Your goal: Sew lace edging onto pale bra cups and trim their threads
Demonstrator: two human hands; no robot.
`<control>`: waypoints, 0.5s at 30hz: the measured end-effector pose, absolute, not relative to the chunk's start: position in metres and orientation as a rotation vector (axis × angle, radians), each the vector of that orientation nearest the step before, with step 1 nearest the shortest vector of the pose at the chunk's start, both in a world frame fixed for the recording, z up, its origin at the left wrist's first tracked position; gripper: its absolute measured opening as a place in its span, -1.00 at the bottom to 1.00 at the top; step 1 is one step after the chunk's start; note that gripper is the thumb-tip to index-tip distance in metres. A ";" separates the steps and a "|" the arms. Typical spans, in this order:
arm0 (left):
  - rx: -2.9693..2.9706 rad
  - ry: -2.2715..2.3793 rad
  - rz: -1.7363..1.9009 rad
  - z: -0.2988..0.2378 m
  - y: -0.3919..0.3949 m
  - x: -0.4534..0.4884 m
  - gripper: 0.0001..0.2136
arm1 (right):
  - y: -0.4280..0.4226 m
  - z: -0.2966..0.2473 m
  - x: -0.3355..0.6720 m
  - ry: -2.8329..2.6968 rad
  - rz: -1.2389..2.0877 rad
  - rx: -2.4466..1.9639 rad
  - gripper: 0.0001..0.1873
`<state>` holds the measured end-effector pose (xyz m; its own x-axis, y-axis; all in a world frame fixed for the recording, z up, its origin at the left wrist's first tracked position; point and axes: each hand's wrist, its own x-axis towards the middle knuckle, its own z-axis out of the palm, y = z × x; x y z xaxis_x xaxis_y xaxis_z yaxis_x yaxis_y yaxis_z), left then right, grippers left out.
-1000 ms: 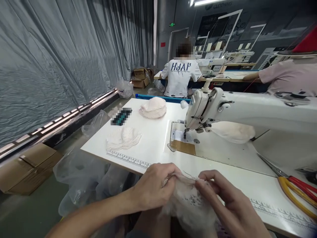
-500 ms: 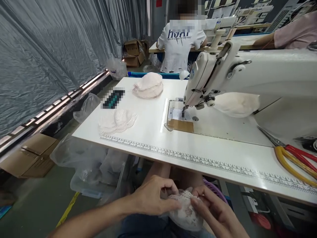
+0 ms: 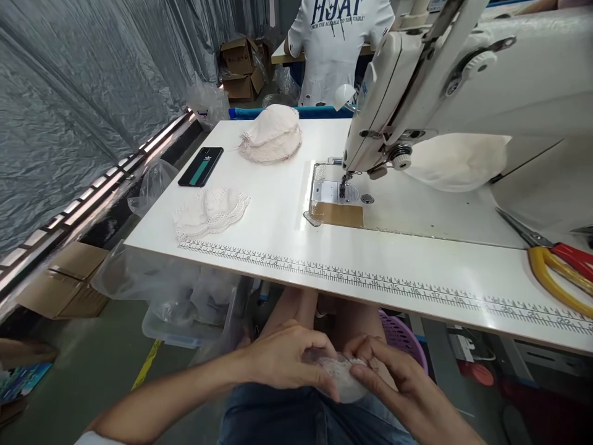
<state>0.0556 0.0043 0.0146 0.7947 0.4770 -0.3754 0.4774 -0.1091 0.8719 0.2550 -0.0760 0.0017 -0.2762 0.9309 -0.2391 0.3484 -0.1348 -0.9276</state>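
Over my lap, below the table edge, I hold a small white lace fabric piece [image 3: 343, 380] between both hands. My left hand [image 3: 294, 358] pinches its left side with thumb and fingers. On the right side, the thumb and fingers of my right hand [image 3: 393, 378] close on its upper edge. The piece looks rounded and partly sheer; the fingers hide some of it. On the white table [image 3: 278, 222] lie a pale lace-edged piece [image 3: 210, 213] and, farther back, a pale pink gathered fabric piece [image 3: 272, 135].
A sewing machine [image 3: 393, 93] stands on the table's right, with pale fabric [image 3: 463, 162] behind its needle. Scissors [image 3: 540, 266] lie at far right, a phone [image 3: 201, 167] at left. Below are a purple basket [image 3: 403, 337] and plastic bags [image 3: 185, 303]. A person [image 3: 333, 55] sits ahead.
My view has tilted down and closer, so the table sits higher in the picture. The lace piece has turned between my hands and shows less of its face. Both hands keep their hold.
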 end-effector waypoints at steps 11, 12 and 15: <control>1.568 0.686 -0.075 0.005 0.003 0.053 -0.76 | -0.080 -0.011 0.250 -1.466 1.690 -1.444 -0.79; 1.536 0.688 -0.082 0.005 0.004 0.052 -0.72 | -0.079 -0.011 0.250 -1.429 1.710 -1.432 -0.76; 1.468 0.670 -0.070 0.002 0.006 0.047 -0.67 | -0.076 -0.011 0.249 -1.288 1.791 -1.398 -0.73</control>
